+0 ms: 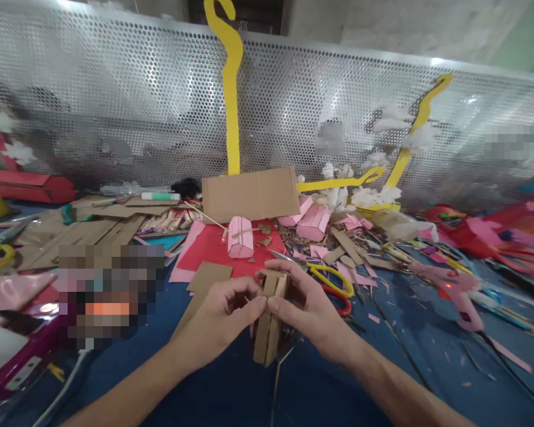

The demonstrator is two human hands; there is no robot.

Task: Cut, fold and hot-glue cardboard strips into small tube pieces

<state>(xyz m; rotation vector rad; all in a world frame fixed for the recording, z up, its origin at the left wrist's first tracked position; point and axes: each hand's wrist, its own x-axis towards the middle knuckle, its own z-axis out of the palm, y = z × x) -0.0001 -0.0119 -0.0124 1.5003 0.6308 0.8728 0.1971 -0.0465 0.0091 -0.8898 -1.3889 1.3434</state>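
Note:
Between both hands is a small folded piece of brown cardboard [267, 335], held upright and slightly tilted above the blue table. My left hand [226, 314] pinches its left side with thumb and fingers. From the right, my right hand [305, 305] grips the top of the same piece, its thumb close to the left thumb. Just beyond the hands lie a red sheet [204, 255] and a pink paper box [240, 237] with a stick across it. Scissors [333, 279] with a yellow handle rest beside my right hand.
A pink glue gun [460, 290] with a glowing red light and a cord lies at the right. Behind stand a yellow hook-shaped cutout [232, 101] and a cardboard panel [251, 194]. Flat cardboard pieces [89, 237] are piled left. A perforated metal barrier [137, 107] closes the back.

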